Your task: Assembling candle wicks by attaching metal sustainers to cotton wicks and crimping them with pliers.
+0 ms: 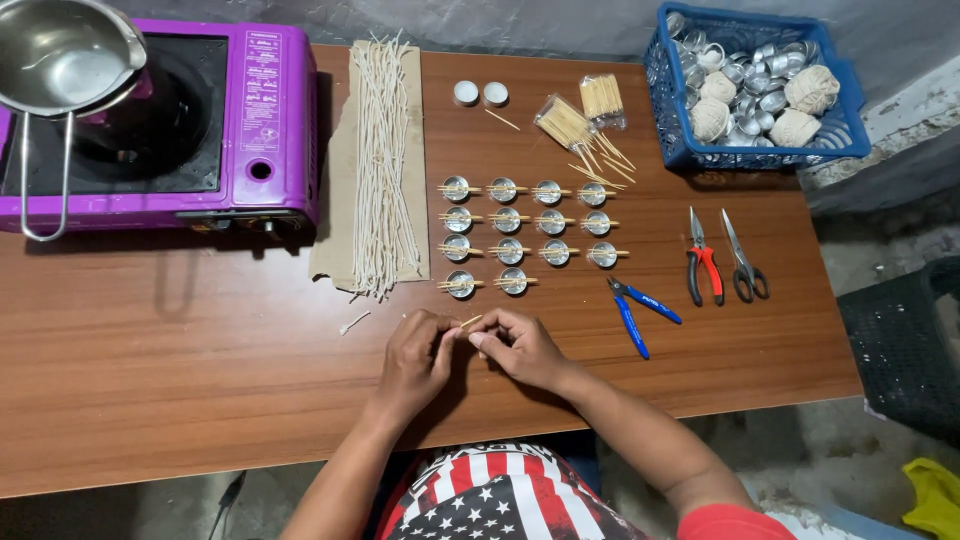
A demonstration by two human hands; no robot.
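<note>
Both hands meet at the near middle of the brown wooden table (150, 380). Left hand (415, 362) and right hand (520, 347) sit knuckle to knuckle, fingers curled in and pinching a thin wooden stick (470, 322) between them; its tip pokes out above the fingertips. Whether anything else is held with the stick cannot be told.

Just beyond the hands: a grid of small metal cups (527, 236), four rows, each with wooden sticks laid across the rim. The nearest row has only two cups. Farther on, two small white-filled cups (480, 93) stand side by side.

Left of the grid, a bundle of pale wick strands (381, 165) lies lengthwise on a strip of cardboard (336, 180). A short wick scrap (354, 322) lies on the table left of the left hand.

Far left: purple portable stove (270, 120) with a steel pot (60, 50) over the burner, handle hanging toward the near edge.

Right of the grid: blue-handled pliers (638, 310), red-handled pliers (703, 262), grey scissors (745, 262), well apart from the hands. Two clear packs of wooden sticks (585, 112), some spilled loose, lie on the far side. Far right corner: blue plastic basket (670, 110) holding empty metal cups and balls of string (812, 88).
</note>
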